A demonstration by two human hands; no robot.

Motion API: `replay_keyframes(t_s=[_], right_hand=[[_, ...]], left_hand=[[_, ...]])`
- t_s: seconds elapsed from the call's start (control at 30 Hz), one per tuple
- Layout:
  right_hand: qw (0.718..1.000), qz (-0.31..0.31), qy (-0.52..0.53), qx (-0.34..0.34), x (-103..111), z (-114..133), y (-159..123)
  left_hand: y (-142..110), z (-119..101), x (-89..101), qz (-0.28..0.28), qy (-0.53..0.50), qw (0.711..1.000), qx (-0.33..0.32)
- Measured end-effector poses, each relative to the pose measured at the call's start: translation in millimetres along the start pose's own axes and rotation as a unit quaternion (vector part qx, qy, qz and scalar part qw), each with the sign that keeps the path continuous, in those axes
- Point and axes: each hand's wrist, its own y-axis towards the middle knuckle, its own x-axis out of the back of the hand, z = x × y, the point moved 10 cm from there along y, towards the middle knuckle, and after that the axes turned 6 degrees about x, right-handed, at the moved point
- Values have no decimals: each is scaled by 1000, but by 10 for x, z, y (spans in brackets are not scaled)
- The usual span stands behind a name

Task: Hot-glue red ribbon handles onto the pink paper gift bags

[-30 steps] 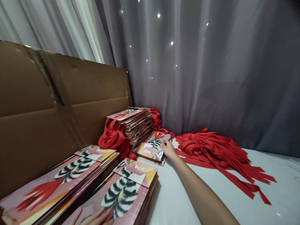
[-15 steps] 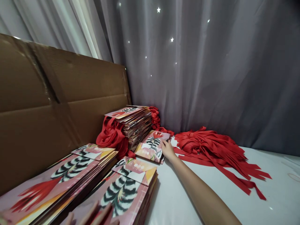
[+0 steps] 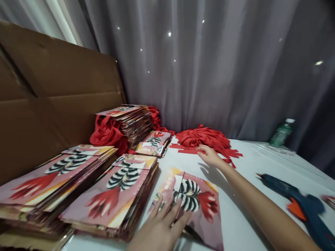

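Observation:
My left hand lies with fingers spread on a flat folded paper bag, printed pink with black-and-white stripes and a red tail-like shape. My right hand reaches over the white table at the near edge of a heap of red ribbons. Its fingers are slightly bent and apart, with nothing visible between them. Just left of the single bag is a stack of similar bags, with another stack beside it.
A taller bag pile with red ribbon handles and a small bag stack stand behind. A cardboard box borders the left, a grey curtain the back. A glue gun and green bottle are right.
My right hand has left the small bag stack and moved right to the ribbons. My left hand has moved right from the front stack, and a single bag now lies under it.

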Motion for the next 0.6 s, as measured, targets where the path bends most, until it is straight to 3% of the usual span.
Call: replay_keyframes(t_s=[0.1, 0.17, 0.23, 0.33, 0.43, 0.6], right_hand=[[997, 46, -33, -49, 322, -145, -671], [992, 83, -43, -79, 456, -186, -1148], [988, 114, -41, -92, 520, -138, -1587], [990, 111, -21, -87, 524, 59, -2068], [996, 48, 20, -75, 492, 252, -2304], [996, 81, 11, -27, 238, 376, -2309]], left_hand=[[277, -333, -146, 101, -59, 992, 40], [470, -474, -247, 135, -56, 988, 42], [739, -534, -301, 125, -28, 991, 32], [1210, -281, -241, 43, 44, 986, 156], [1554, -274, -250, 19, 44, 984, 173], [1659, -473, -330, 22, 22, 995, 92]])
